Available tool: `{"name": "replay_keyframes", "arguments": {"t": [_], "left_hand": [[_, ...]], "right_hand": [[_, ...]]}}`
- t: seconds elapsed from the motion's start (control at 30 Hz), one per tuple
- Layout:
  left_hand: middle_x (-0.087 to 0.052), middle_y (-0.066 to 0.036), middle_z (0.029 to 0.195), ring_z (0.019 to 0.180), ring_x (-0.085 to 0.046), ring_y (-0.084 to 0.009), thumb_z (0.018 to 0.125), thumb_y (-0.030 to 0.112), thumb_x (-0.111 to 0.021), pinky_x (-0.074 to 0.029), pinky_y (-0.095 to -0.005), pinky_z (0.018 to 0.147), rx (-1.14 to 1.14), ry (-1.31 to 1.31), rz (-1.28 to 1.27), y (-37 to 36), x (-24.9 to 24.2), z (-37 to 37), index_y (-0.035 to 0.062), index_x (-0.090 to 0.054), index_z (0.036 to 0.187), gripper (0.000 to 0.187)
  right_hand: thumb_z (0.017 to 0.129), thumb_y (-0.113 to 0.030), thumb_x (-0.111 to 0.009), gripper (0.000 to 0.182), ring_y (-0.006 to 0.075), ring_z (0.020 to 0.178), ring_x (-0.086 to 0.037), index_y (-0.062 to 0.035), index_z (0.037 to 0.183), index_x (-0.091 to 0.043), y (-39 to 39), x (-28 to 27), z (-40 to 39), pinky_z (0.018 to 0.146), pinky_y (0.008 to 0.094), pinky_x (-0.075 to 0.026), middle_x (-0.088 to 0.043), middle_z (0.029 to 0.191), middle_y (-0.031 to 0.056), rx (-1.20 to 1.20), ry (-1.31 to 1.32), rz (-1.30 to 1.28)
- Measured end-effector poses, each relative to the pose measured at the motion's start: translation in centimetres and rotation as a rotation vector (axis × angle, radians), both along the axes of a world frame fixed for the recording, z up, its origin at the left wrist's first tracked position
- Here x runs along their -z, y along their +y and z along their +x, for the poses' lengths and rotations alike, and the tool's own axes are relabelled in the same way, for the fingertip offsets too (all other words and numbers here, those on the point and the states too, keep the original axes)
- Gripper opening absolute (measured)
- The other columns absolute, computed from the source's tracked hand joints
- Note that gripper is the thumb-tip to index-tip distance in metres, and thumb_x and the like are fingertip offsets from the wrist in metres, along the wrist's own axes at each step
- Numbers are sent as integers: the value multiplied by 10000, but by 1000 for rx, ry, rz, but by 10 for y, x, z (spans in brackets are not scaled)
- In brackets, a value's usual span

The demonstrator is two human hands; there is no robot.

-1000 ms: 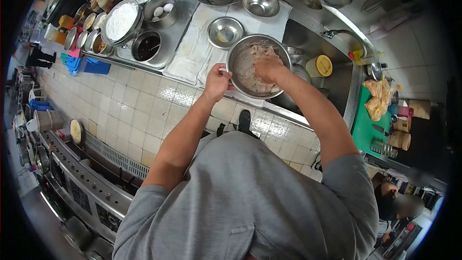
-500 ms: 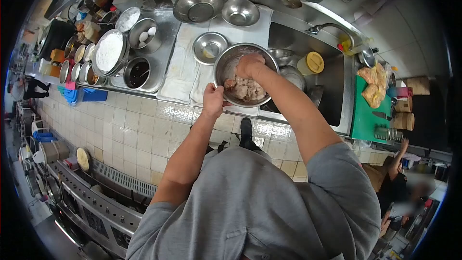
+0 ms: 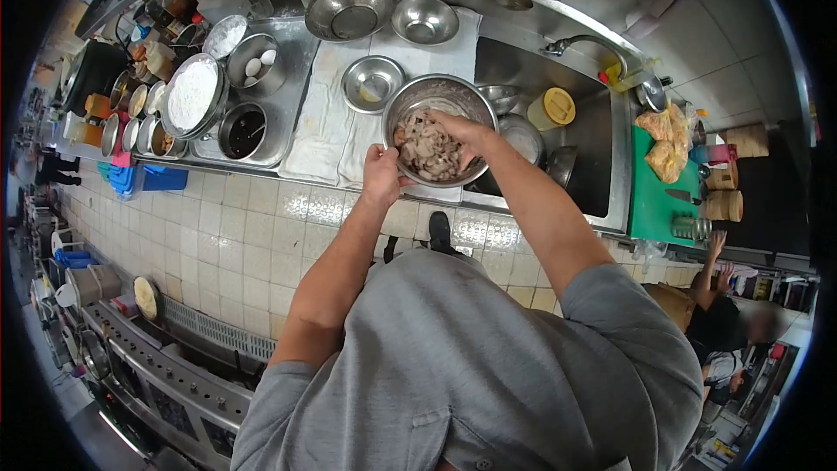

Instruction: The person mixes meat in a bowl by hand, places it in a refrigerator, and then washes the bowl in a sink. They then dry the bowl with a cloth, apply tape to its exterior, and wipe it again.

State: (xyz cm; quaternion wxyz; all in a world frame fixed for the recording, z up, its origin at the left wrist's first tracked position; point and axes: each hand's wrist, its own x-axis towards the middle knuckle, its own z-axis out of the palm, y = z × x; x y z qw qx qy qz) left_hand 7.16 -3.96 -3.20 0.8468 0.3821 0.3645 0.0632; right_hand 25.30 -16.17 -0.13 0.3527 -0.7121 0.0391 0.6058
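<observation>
A steel mixing bowl (image 3: 471, 98) sits at the sink's near left corner, partly over the white cloth. Pale, wet pieces of what looks like raw meat (image 3: 429, 150) fill its lower part. My left hand (image 3: 382, 174) grips the rim on the near left side, thumb at the edge and fingers beneath. Inside the bowl, on the right, my right hand (image 3: 462, 135) is down among the pieces; its fingers are partly hidden by them. Just behind stands a small steel bowl (image 3: 373, 83) with a little yellowish liquid.
Two more steel bowls (image 3: 425, 22) stand at the back of the cloth (image 3: 318, 135). Eggs (image 3: 259, 61), white powder (image 3: 192, 98) and dark sauce (image 3: 244, 131) are to the left. The sink (image 3: 593, 166) holds pans and a yellow-lidded tub (image 3: 553, 108). Another person (image 3: 724, 310) is at right.
My right hand has shifted from the back of the bowl to its right side, turning the meat pieces, which now spread more visibly. My left hand keeps its hold on the rim.
</observation>
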Motion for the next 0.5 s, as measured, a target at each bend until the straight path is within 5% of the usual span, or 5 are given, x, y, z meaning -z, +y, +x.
{"name": "replay_keyframes", "arguments": {"t": [0.13, 0.2, 0.27, 0.43, 0.5], "left_hand": [[-610, -156, 1080, 868, -691, -311, 1003, 107, -506, -644, -523, 620, 24, -84, -153, 9, -9, -9, 93, -436, 1066, 95], [-615, -163, 1117, 957, -683, -330, 1021, 73, -507, -632, -579, 734, 88, -86, -154, 12, 0, -16, 111, -443, 1071, 90], [-615, -161, 1122, 982, -676, -331, 1019, 59, -513, -619, -597, 774, 114, -80, -148, 12, -4, -16, 119, -442, 1074, 108], [-615, -157, 1135, 1004, -669, -332, 1009, 41, -540, -597, -618, 835, 138, -59, -162, 6, -4, -14, 128, -434, 1078, 153], [-614, -159, 1148, 1008, -666, -329, 1011, 53, -548, -597, -603, 830, 172, -63, -152, 9, 5, -15, 133, -429, 1082, 161]], "right_hand": [[969, -668, -425, 798, 421, 1403, -401, -163, 1571, -283, 3, 34, -19, 1032, 691, -402, -333, 1588, 161, 474, 206, 410], [985, -583, -461, 704, 380, 1374, -452, -129, 1516, -370, 8, 15, -22, 999, 662, -444, -418, 1529, 163, 628, 139, 365], [994, -475, -469, 587, 360, 1269, -553, -100, 1445, -456, 13, -18, -23, 955, 636, -485, -516, 1441, 163, 372, -414, 163], [959, -305, -487, 396, 345, 1028, -670, 12, 1094, -682, 13, -6, 1, 933, 406, -497, -693, 1077, 248, -179, -975, 380], [953, -272, -488, 376, 350, 1028, -671, -1, 1123, -684, 16, -9, 0, 945, 408, -496, -695, 1091, 240, -226, -866, 396]]}}
